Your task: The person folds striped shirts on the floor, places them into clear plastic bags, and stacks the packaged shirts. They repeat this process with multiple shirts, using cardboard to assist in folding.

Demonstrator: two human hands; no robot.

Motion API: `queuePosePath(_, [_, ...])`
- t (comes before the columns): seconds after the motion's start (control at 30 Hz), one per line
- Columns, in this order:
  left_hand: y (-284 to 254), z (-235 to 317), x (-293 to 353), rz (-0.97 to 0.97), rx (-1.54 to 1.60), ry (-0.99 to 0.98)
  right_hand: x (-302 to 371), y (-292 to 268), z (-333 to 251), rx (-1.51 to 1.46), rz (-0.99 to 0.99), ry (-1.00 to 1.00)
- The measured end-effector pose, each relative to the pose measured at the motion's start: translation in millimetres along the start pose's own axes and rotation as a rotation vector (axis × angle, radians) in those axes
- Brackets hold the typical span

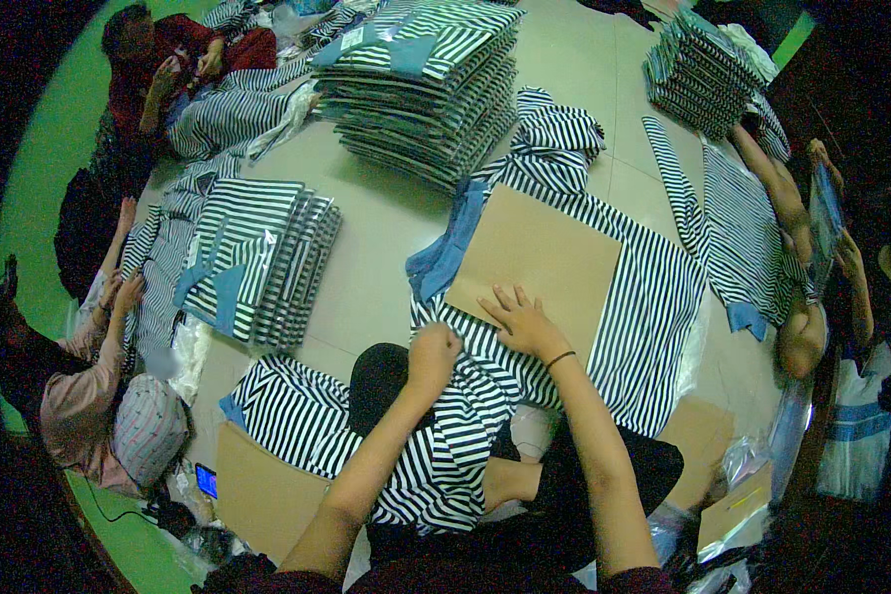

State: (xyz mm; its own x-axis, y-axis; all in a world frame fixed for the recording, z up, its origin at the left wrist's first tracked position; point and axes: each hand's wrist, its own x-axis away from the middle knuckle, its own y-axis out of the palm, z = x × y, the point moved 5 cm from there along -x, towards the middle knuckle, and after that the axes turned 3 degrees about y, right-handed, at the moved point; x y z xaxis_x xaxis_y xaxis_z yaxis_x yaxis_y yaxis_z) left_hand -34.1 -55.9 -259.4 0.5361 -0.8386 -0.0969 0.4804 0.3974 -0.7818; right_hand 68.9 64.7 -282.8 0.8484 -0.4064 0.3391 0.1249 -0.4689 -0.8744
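Observation:
A black-and-white striped shirt (653, 307) with a blue collar (450, 247) lies spread in front of me, one sleeve bunched at its far end. On top of it rests a flat brown cardboard sheet (540, 247). My right hand (527, 325), fingers spread, presses on the near edge of this sheet. Just to its left, my left hand (434, 358) is closed on the shirt's striped cloth beside the sheet's near left corner. More of the striped cloth (445, 455) hangs over my lap and runs left under my left forearm.
A tall stack of bagged striped shirts (416, 109) stands ahead, with a shorter stack (257, 257) to the left and another (703, 79) at the far right. Co-workers sit left and right with shirts. More cardboard (262, 485) and a phone (206, 481) lie at near left.

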Motion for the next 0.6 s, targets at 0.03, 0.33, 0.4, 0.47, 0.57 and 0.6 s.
queuePosePath(0.03, [8.0,2.2,5.4,-0.122,-0.064,-0.012,-0.6,2.7,-0.5,-0.001,-0.003,0.012])
queuePosePath(0.33, [44.9,-3.1,8.3,-0.309,-0.496,-0.016,-3.9,13.2,6.5,-0.048,0.001,0.03])
queuePosePath(0.4, [42.7,-2.6,6.3,-0.364,-0.511,0.036,-4.5,11.9,6.2,-0.055,-0.003,0.014])
queuePosePath(0.47, [33.3,-2.5,4.4,-0.423,-0.453,0.037,-4.8,10.0,5.2,-0.032,-0.016,0.015])
queuePosePath(0.57, [-4.2,2.4,9.9,-0.232,-0.329,0.078,-3.6,4.2,2.8,-0.019,-0.026,0.041])
queuePosePath(0.6, [-15.5,3.9,13.5,-0.166,-0.361,0.086,-2.4,1.5,1.8,-0.046,-0.027,0.048])
